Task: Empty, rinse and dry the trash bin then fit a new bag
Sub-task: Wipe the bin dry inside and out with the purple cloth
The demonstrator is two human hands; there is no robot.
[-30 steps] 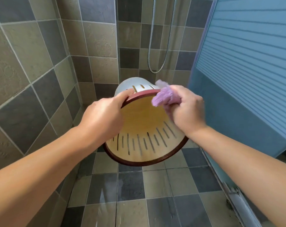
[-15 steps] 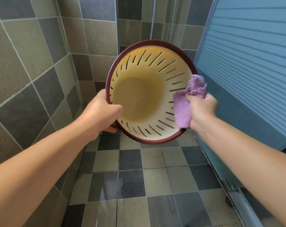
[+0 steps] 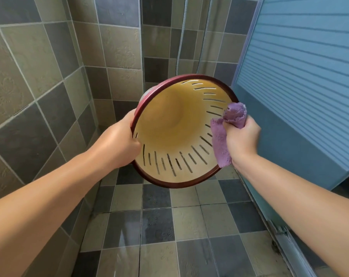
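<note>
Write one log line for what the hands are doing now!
step: drying | left hand: grips bin rim | right hand: holds purple cloth at rim | bag: none

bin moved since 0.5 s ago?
Yes. The bin has dropped and tilted: its rim sat near the shower hose loop, now lower toward the floor tiles.

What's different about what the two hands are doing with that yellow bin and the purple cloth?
The left hand grips the dark red rim of the yellow slotted plastic bin, holding it up off the floor. The right hand is closed on the fluffy purple cloth, not the rim, and presses it against the bin's inner wall. The left thumb hooks inside; the right is a fist. Both grips are shut and bare.
</note>
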